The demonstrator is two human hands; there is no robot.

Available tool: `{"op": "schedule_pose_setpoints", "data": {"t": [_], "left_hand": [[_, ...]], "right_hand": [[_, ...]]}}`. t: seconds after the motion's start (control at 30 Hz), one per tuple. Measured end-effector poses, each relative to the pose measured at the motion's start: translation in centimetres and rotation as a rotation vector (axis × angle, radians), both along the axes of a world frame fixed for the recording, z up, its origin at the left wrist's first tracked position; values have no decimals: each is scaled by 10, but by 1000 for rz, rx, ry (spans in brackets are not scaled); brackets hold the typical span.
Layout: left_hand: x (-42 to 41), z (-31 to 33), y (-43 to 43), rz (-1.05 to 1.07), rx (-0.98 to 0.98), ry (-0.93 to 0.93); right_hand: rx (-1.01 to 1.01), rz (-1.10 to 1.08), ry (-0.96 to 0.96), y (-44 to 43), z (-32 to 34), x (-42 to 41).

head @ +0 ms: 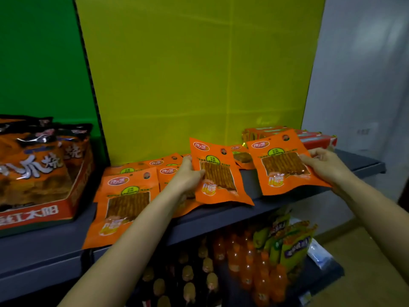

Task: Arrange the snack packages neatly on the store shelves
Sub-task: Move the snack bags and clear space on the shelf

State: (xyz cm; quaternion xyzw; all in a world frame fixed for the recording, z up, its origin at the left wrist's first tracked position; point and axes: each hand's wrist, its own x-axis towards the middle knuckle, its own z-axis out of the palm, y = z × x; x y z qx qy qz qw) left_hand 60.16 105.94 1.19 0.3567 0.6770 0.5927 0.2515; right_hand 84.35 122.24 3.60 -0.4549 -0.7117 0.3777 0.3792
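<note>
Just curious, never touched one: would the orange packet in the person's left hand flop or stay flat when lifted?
Probably sags slightly: the orange packet is a thin pouch. Likely light, since the left hand holds it by one edge. Its glossy film may slip.

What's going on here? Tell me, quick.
A person is sorting orange snack packs on a grey shelf. The left hand grips the middle pack by its left edge; the right hand grips the right pack by its right edge. At the left, other packs lie overlapping, one jutting over the front edge. Below stand bottles.
</note>
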Motion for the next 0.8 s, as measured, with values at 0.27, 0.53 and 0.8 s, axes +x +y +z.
{"op": "schedule_pose_setpoints", "data": {"t": [0.27, 0.53, 0.8], "left_hand": [[13, -10, 35, 174, -179, 107], [39, -11, 59, 346, -299, 214], [59, -17, 75, 543, -408, 511]], "right_hand": [[-41, 181, -79, 72, -18, -31], [216, 265, -372, 112, -35, -41], [527, 286, -667, 126, -36, -34]]}}
